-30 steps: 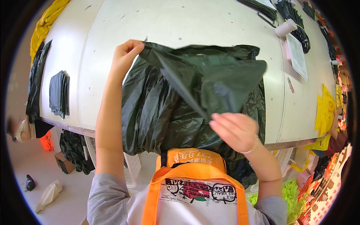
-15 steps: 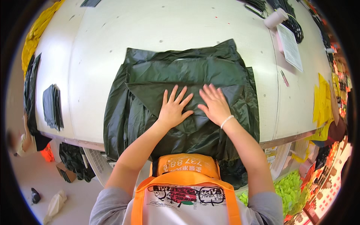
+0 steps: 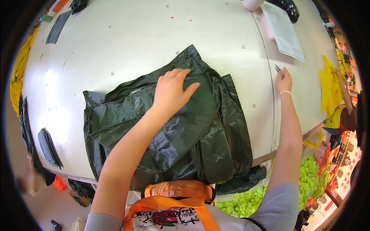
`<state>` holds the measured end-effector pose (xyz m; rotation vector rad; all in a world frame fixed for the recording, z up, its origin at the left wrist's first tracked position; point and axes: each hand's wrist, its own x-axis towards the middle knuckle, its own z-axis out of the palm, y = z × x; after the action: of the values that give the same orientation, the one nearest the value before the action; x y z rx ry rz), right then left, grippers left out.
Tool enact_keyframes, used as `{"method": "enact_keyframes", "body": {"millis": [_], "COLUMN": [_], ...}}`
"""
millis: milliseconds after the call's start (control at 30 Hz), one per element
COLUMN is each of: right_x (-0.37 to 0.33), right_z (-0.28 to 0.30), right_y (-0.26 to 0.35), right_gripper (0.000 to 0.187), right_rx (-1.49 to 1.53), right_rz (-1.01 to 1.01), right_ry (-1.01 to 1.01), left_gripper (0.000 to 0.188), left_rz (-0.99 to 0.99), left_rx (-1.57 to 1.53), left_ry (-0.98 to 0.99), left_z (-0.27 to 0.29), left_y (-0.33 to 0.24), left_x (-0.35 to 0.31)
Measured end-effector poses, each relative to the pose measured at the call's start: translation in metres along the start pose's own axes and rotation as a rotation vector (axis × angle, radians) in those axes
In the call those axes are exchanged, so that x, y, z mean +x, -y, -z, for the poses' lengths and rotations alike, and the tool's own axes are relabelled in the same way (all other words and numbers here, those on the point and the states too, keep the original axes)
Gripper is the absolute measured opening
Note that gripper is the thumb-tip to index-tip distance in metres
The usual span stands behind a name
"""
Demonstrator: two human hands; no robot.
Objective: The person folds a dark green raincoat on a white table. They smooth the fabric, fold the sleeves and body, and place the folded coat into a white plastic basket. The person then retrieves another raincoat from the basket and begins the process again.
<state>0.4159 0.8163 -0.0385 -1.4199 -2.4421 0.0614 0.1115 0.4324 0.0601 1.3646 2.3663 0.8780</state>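
A dark green raincoat [image 3: 165, 142] of thin, shiny fabric lies loosely folded across the front of the table, its lower edge hanging toward me. Over its upper part is my left hand [image 3: 172, 89], with the thumb spread from the fingers and nothing held; whether it presses on the fabric I cannot tell. My right hand [image 3: 285, 80] is off to the right of the raincoat, closed around a small pair of thread snips [image 3: 277, 68]. The metal tips stick out past the fingers, while the grip hides the rest.
Beyond my right hand lies a printed sheet [image 3: 285, 34], beside a white cylinder [image 3: 252, 3]. Folded dark pieces [image 3: 50, 148] sit at the left edge. Yellow fabric [image 3: 328, 86] lies far right, near another person [image 3: 343, 115]. Bright green material [image 3: 246, 202] is heaped below the table edge.
My right hand has left the raincoat and taken hold of the snips that lay on the table. My left hand has moved to its upper part. The whole view has turned.
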Motion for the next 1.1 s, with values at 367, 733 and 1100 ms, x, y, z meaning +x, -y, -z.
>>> {"method": "enact_keyframes", "body": {"millis": [367,733,1100], "right_x": [-0.090,-0.125,-0.122], "right_z": [0.080,0.067,0.063], "right_y": [0.209,0.285,0.295], "right_gripper": [0.021,0.026,0.022], "right_rx": [0.730,0.642,0.894], "right_rz": [-0.013,0.362,0.253], "right_ry": [0.225,0.055,0.118], "left_gripper": [0.034,0.024,0.021], "left_rz": [0.263,0.414,0.425], "left_rx": [-0.029,-0.821,-0.936], "left_ry": [0.292,0.359,0.424], "left_z": [-0.032,-0.013,-0.006], "left_y": [0.005,0.010,0.015], "left_x": [0.034,0.039,0.040]}}
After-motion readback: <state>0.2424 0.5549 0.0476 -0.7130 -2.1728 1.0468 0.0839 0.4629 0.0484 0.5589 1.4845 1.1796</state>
